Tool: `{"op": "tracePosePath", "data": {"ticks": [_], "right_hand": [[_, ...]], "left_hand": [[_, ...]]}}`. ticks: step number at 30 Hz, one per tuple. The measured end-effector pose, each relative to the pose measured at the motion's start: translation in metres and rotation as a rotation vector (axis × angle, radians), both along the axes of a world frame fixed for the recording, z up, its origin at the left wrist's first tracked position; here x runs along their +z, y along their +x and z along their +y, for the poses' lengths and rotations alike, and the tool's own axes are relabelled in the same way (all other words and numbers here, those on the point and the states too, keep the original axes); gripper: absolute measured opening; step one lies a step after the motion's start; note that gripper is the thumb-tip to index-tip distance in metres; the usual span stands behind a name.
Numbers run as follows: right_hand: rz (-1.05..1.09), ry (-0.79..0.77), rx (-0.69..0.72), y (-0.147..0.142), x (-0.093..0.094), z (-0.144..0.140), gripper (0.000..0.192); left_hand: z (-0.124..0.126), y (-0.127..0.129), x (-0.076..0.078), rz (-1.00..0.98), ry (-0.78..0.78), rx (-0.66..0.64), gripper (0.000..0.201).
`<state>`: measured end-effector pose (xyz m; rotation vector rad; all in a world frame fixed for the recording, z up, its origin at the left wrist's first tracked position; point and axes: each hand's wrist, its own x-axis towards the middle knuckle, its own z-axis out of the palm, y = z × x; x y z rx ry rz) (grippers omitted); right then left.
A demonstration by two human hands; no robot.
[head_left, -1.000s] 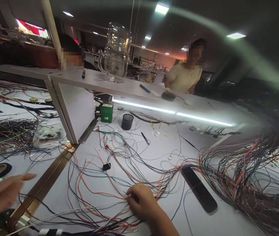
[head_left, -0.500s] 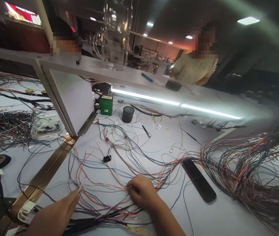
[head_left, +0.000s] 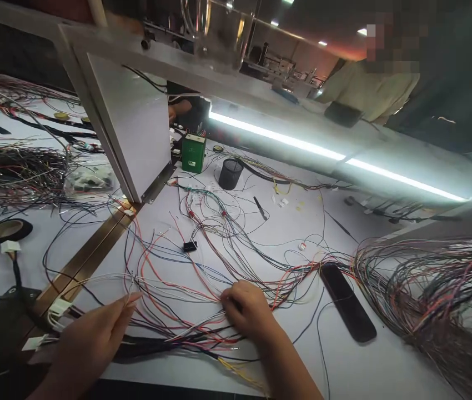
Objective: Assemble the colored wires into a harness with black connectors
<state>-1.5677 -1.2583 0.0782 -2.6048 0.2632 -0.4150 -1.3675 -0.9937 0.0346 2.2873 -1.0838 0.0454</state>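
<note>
My left hand (head_left: 98, 333) is closed in a pinch, thumb against forefinger, on the ends of thin white wires (head_left: 132, 282). Curled in a loose fist, my right hand (head_left: 249, 311) grips wires whose lengths run leftward from its fingertips; how many is hidden. Red, white and black wires (head_left: 169, 310) stretch across the bench between both hands. Below them lies a black-sleeved harness branch (head_left: 140, 349), with yellow wires (head_left: 242, 373) coming out at its right. White connectors (head_left: 59, 307) sit beside my left wrist. Beyond the hands lies a black connector (head_left: 190, 246).
A black phone-like slab (head_left: 348, 305) lies right of my right hand, beside a large wire bundle (head_left: 436, 289). Farther back stand a green box (head_left: 193, 153) and a black mesh cup (head_left: 231, 174). A white partition (head_left: 131, 122) rises at left. Another person stands behind the shelf.
The whole view has shifted and tilted down a little. Both hands keep their grips near the same spots on the bench. Another person's arm now shows behind the partition.
</note>
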Motion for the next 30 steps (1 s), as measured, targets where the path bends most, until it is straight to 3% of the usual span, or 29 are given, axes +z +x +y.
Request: {"op": "tracePosePath", "data": {"ticks": [6, 11, 20, 30], "right_hand": [[0.035, 0.022, 0.012, 0.000, 0.003, -0.001, 0.014], [0.054, 0.021, 0.013, -0.001, 0.001, -0.001, 0.014], [0.036, 0.046, 0.010, -0.003, -0.008, -0.002, 0.013], [0.087, 0.011, 0.027, -0.007, -0.009, -0.003, 0.016]], "left_hand": [[0.001, -0.005, -0.001, 0.101, -0.042, 0.086, 0.046], [0.006, 0.003, -0.008, 0.098, -0.050, 0.024, 0.045], [0.001, 0.002, 0.005, 0.009, -0.189, -0.042, 0.037], [-0.003, -0.005, 0.004, -0.078, -0.335, -0.103, 0.022]]}}
